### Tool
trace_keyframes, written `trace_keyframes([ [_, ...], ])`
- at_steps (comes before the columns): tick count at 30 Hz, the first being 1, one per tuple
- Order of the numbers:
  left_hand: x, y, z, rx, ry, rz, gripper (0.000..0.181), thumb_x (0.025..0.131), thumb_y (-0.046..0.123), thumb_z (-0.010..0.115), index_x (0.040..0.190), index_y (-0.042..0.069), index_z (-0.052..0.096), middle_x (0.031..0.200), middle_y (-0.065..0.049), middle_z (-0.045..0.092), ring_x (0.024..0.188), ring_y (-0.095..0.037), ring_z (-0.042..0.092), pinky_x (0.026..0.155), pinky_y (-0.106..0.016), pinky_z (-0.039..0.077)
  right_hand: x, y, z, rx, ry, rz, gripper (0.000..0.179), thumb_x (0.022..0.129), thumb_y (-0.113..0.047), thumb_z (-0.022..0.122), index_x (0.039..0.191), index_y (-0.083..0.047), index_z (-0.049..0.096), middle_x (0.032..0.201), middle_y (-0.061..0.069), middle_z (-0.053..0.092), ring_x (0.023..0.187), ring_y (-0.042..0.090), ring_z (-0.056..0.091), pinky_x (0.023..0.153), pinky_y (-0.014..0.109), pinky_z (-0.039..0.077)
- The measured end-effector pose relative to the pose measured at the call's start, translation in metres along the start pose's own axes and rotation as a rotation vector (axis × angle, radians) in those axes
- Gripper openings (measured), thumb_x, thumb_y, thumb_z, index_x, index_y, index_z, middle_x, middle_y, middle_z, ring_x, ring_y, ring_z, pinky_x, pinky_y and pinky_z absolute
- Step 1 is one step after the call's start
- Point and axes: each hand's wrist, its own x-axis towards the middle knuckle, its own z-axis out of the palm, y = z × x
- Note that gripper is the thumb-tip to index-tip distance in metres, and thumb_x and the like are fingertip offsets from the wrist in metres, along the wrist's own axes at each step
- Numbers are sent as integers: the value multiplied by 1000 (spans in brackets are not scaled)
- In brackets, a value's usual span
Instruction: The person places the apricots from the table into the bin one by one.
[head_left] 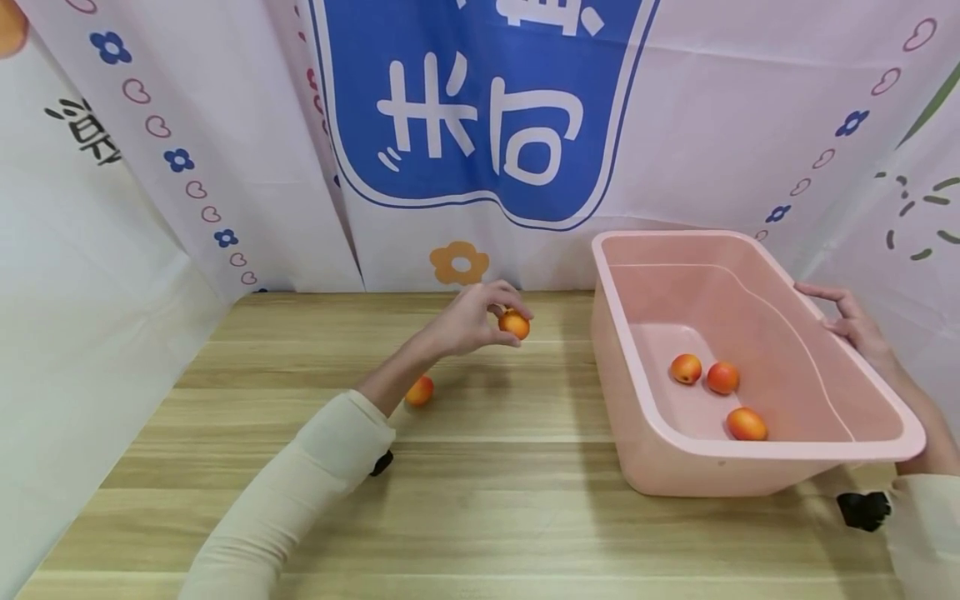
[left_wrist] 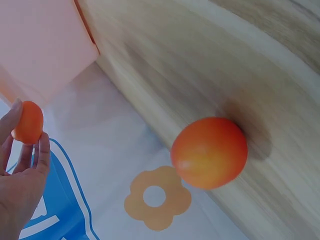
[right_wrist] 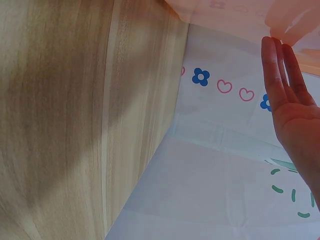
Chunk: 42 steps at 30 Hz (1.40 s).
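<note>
Above the table, my left hand (head_left: 474, 321) pinches a small orange-red fruit (head_left: 514, 325) between thumb and fingers. The left wrist view shows this held fruit (left_wrist: 29, 122) at its left edge, in the fingers. Another such fruit (head_left: 420, 391) lies on the table, partly behind the left forearm; it looks large in the left wrist view. To the right stands a pink plastic tub (head_left: 633, 367) with three similar fruits (head_left: 723, 377) on its floor. My right hand (head_left: 862, 329) touches the tub's right rim. In the right wrist view its fingers (right_wrist: 272, 70) are straight against the outer wall.
The wooden table (head_left: 495, 517) runs back to a white printed cloth (head_left: 720, 125) with a blue sign. More cloth hangs at both sides. A black object (head_left: 864, 510) is at the right wrist, and another shows beside the left sleeve.
</note>
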Motion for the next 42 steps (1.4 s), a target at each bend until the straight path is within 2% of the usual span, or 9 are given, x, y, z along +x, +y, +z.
trace_keyframes([
  [5,0,1,6,-66,24,-12,34,82,-3,85,114,-1,75,117,-14,66,110,-29,64,90,-36,61,-1,1,0,3,-18,-12,69,99,14,13,132,-16,66,110,1,74,79,10,72,60,17,57],
  [9,0,3,9,-97,51,-23,37,81,-6,85,115,-2,70,117,-17,66,110,-32,67,83,-32,62,-2,0,-1,15,-33,20,68,100,12,14,133,-18,65,109,2,74,75,11,72,58,18,57],
  [15,4,7,6,-133,101,5,35,80,-3,87,112,-5,73,112,-16,68,105,-31,66,88,-37,62,0,-2,-1,15,-30,16,66,101,12,14,134,-17,63,107,3,74,71,11,70,56,17,55],
  [20,9,13,4,-111,100,48,36,85,5,85,119,-1,76,112,-14,65,100,-26,63,88,-29,60,2,-2,-1,-2,-8,8,69,100,13,14,131,-18,66,111,0,74,76,10,72,58,17,55],
  [23,14,19,3,-108,98,76,41,88,5,83,127,0,72,117,-15,63,102,-26,63,88,-28,59,2,-2,-1,28,-20,38,70,100,13,12,132,-20,66,112,-1,74,77,11,72,60,18,57],
  [27,23,34,3,-145,107,114,47,88,2,82,133,-3,66,123,-16,67,106,-26,64,90,-29,58,1,0,-1,39,-48,-5,72,98,14,10,132,-16,65,117,0,73,84,10,73,64,18,58],
  [31,30,48,4,-183,102,132,43,87,-1,81,128,-5,67,122,-17,70,107,-26,66,92,-29,58,-1,1,-2,34,-63,-16,69,99,13,11,135,-16,63,119,0,73,86,11,74,65,18,58],
  [36,38,61,9,-223,90,129,38,88,-3,80,124,-6,69,120,-18,71,105,-26,68,91,-26,58,-1,2,-2,28,-46,4,67,101,12,13,135,-16,63,114,2,74,79,12,73,59,18,57],
  [42,56,79,17,-259,60,150,38,89,-5,78,125,-6,69,122,-19,67,109,-26,69,90,-23,58,-1,2,-1,58,-65,-45,70,98,15,10,134,-12,63,114,5,74,83,12,73,63,18,58],
])
